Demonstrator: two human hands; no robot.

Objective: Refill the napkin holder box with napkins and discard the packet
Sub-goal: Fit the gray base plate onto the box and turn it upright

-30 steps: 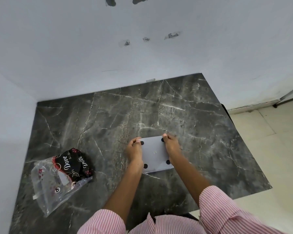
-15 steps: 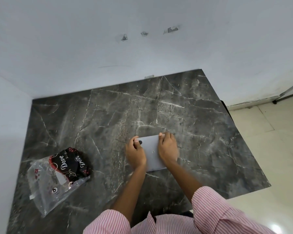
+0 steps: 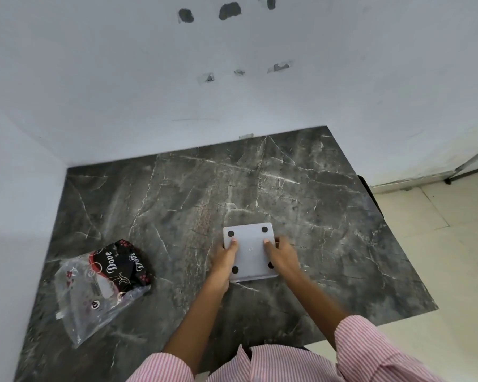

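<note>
The white napkin holder box lies upside down on the dark marble table, its flat base with black round feet facing up. My left hand grips its left side with the thumb on the base. Along the box's right side sits my right hand, fingers resting on top. A clear plastic packet with a black and red "Dove" print lies at the table's left, apart from both hands. No loose napkins show.
White walls close off the table's far and left sides. The right table edge drops to a pale tiled floor. Pink striped sleeves fill the bottom of the view.
My right hand slid from covering the middle of the base back to the right side, so the black feet show again. The box stays in place.
</note>
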